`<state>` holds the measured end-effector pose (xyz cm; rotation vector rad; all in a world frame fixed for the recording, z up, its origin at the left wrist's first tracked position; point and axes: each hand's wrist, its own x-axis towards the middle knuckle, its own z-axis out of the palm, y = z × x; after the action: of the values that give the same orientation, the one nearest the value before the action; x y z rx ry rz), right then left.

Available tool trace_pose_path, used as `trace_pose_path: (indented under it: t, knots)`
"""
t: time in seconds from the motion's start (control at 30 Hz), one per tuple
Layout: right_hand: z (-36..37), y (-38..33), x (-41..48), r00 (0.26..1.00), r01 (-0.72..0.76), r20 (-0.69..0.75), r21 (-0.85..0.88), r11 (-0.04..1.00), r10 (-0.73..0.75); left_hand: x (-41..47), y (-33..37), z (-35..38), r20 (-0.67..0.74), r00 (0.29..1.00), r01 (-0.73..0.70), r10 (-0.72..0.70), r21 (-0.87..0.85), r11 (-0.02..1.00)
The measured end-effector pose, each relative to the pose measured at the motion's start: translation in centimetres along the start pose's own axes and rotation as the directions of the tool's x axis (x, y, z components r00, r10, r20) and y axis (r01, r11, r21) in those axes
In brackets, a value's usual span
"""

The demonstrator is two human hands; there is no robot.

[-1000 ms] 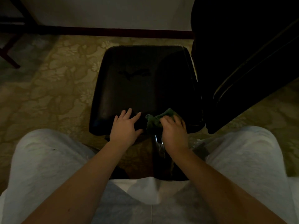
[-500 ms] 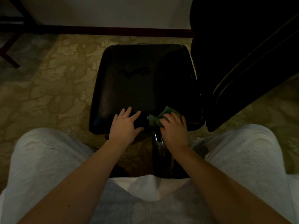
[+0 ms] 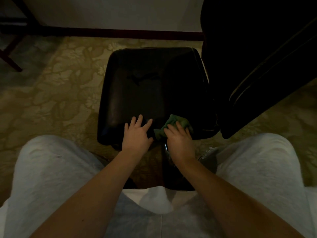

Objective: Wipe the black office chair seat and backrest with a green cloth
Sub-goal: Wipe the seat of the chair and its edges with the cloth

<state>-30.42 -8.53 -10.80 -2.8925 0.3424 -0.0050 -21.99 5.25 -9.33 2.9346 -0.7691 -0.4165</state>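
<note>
The black padded leather office chair seat (image 3: 151,93) fills the middle, its dark tall backrest (image 3: 253,54) at the right. The left hand (image 3: 136,134) lies flat, fingers spread, steadying the near edge. The right hand (image 3: 178,140) presses the crumpled green cloth (image 3: 173,125) there, grip clamped on it. Seat wiping looks underway; next, sweep toward the far edge.

The right hand (image 3: 179,143) has pushed the green cloth (image 3: 173,127) a little forward on the seat (image 3: 137,86). The cloth is now more spread.
</note>
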Motion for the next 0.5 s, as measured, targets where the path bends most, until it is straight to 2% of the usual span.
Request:
trace_pose_path:
  t: [0.07, 0.17, 0.3, 0.4, 0.5]
  knots:
    - [0.2, 0.1, 0.1, 0.998, 0.06, 0.01, 0.004, 0.998, -0.06, 0.0, -0.2, 0.0, -0.003, 1.0, -0.008, 0.009, 0.02, 1.0]
    - [-0.1, 1.5, 0.5, 0.989, 0.136, -0.071, 0.053, 0.989, -0.132, 0.0, -0.6, -0.3, -0.009, 1.0, -0.019, 0.019, 0.015, 1.0]
    - [-1.1, 4.4, 1.1, 0.997, 0.069, -0.042, -0.017, 0.997, -0.07, 0.1, -0.8, -0.7, -0.002, 1.0, -0.023, 0.023, -0.029, 0.999]
    - [-1.4, 5.6, 1.3, 1.0, 0.023, -0.02, 0.007, 1.0, -0.023, 0.0, -0.6, -0.5, -0.018, 1.0, -0.018, 0.018, -0.026, 1.0]
    - [-1.3, 4.6, 1.0, 0.999, 0.037, -0.018, 0.023, 0.999, -0.037, 0.1, -0.1, -0.5, -0.014, 1.0, -0.003, 0.002, -0.047, 0.999]
